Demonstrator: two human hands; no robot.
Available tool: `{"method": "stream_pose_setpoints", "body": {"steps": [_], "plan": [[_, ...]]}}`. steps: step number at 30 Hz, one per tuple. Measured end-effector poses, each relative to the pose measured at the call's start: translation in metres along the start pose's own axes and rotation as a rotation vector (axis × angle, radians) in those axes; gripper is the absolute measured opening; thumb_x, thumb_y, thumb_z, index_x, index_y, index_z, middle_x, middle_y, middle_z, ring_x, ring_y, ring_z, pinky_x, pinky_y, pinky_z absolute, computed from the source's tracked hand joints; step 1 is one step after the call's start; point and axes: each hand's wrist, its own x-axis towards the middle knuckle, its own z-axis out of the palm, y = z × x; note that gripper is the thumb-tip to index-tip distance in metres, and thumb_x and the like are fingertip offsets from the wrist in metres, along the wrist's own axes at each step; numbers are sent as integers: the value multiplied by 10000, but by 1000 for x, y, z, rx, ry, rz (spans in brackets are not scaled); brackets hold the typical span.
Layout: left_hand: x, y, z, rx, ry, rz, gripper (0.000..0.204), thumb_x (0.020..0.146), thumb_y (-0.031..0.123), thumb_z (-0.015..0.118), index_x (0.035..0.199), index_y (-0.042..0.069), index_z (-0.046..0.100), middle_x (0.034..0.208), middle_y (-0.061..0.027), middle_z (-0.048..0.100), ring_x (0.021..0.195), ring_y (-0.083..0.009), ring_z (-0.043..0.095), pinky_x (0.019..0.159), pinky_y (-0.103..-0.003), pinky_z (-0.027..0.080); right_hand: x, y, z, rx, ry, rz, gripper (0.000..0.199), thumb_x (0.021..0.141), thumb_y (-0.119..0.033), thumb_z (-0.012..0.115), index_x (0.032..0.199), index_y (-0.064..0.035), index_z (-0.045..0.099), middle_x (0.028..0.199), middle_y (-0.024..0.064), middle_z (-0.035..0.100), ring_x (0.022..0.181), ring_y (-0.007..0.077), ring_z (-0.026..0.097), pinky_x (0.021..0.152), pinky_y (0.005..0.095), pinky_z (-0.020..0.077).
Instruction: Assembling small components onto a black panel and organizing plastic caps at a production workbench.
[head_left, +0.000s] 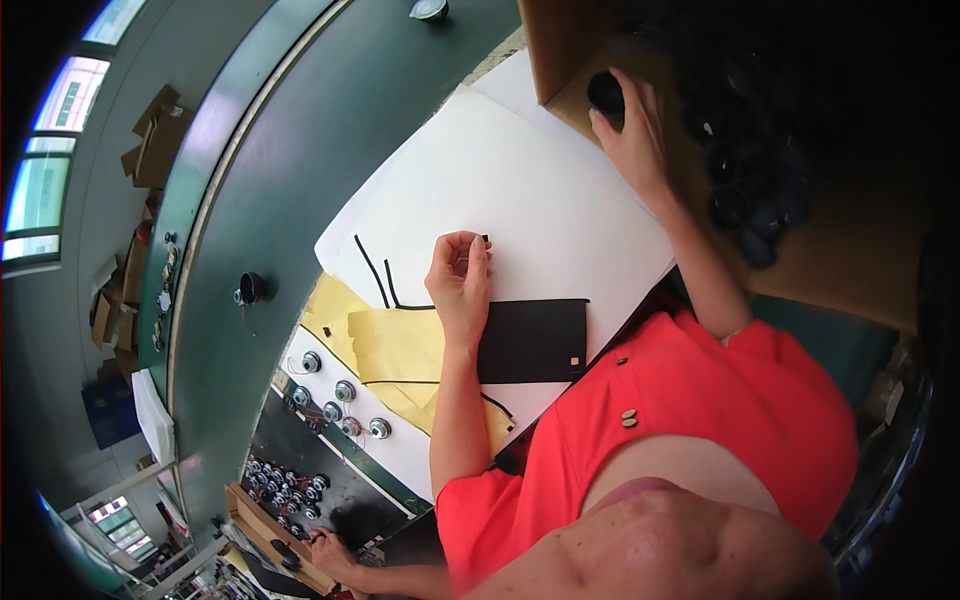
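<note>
My right hand [637, 135] is closed round a black cup-shaped part [606, 94] at the edge of a cardboard box [562, 70]. Over the white sheet [420, 170], my left hand [462, 280] pinches a small black piece [486, 239], its kind too small to make out. Below that hand, partly under the wrist, lies a black rectangular sheet [530, 340] with a small pale square on it. Thin black strips [372, 270] rest on the white sheet to the left, beside yellow backing paper [390, 345].
Several small round speakers [344, 391] with wires stand at the lower left. Beyond them, another person's hand [330, 555] is near more speakers [285, 485]. The box holds many dark round parts [745, 190]. A black cup [250, 288] sits on the green table [330, 120].
</note>
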Motion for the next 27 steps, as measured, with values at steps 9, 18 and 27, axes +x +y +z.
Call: {"method": "stream_pose_setpoints", "body": {"steps": [9,18,27], "plan": [[-2,2,0,-34,-26,-12,109,1015,124,633,1008,17,615,906,-30,682,790,-68,626,658,-205,500,6,38,4,-397,-11,64,657,837,-312,763,1414,-105,526,1379,156,523,1250,380,459,1034,564,365],[1,-1,0,-17,-2,6,104,992,94,637,1013,-7,621,875,-52,695,756,-85,640,656,-234,530,7,-13,-9,-115,87,-117,490,873,-213,740,1331,-109,603,1346,83,565,1231,328,485,1035,508,377],[1,-3,-2,4,16,12,101,989,93,642,1010,-4,622,868,-48,701,750,-87,647,646,-238,536,19,-83,60,347,-224,-246,391,905,-160,692,1266,-32,617,1239,142,603,1187,352,550,1023,432,450]]}}
